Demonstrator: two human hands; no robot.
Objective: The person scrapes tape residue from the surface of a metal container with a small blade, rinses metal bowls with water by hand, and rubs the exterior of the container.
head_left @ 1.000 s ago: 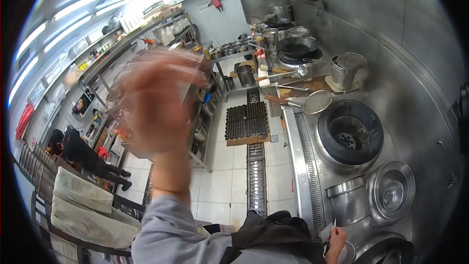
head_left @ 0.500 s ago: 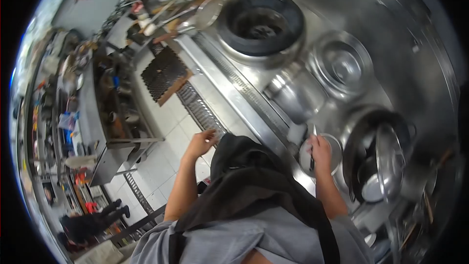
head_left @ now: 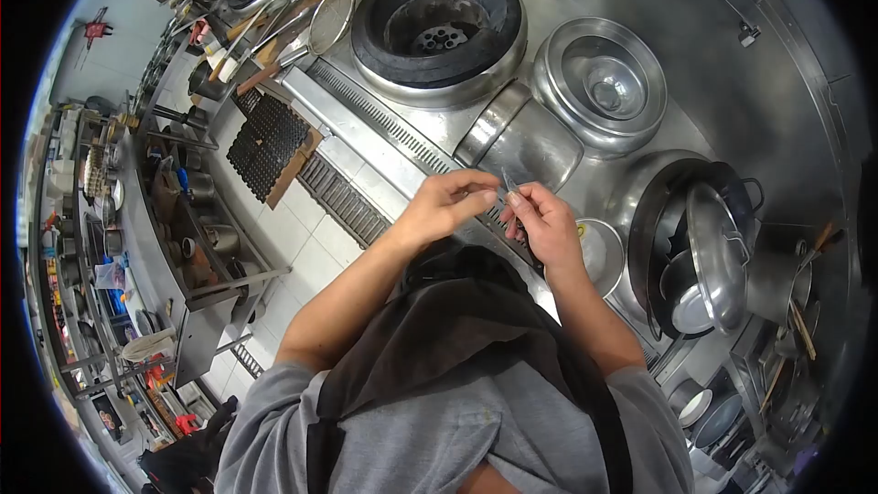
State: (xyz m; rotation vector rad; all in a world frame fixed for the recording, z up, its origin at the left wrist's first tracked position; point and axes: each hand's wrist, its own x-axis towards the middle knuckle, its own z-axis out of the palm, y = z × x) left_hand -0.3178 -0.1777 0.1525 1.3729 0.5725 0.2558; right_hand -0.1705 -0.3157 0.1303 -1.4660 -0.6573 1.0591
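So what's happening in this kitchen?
Someone in a dark apron has what looks like a small knife in the right hand. The fingers of the left hand are close to its tip. Beyond the hands is a big metal pot, and the round burner has no pan on it.

Over on the steel tabletop [head_left: 684,144] I can see a burner with a thick black ring [head_left: 384,48], and near it a round steel basin [head_left: 559,78] beside a steel pot [head_left: 540,148]. Farther along, a steel lid [head_left: 718,261] leans in a dark wok [head_left: 647,252]. A mesh strainer [head_left: 331,20] with a wooden handle lies past the burner's other side. Down on the tiles there's a black perforated mat [head_left: 265,142] partly over brown cardboard [head_left: 300,165], next to a floor drain [head_left: 338,198]. Someone in dark clothes [head_left: 187,459] is behind the shelving.
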